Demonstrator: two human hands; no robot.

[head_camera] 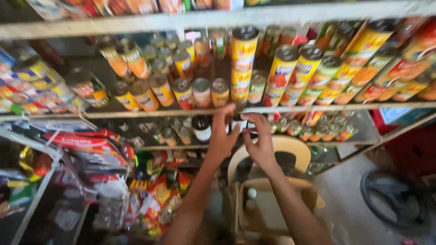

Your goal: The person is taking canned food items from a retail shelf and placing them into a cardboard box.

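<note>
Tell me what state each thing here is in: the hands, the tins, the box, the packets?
Left hand: raised to the shelf edge, fingers open, holding nothing visible.
Right hand: raised beside it, fingers curled; blur hides any grip.
Cans: upright, lids sealed, in rows on the shelf.
Dark bottle: upright, capped, lower shelf.
Box: open on top, a bottle inside.
Snack packets: hanging, sealed.

Crowded metal shelves (318, 106), grey floor (340, 204)
</note>
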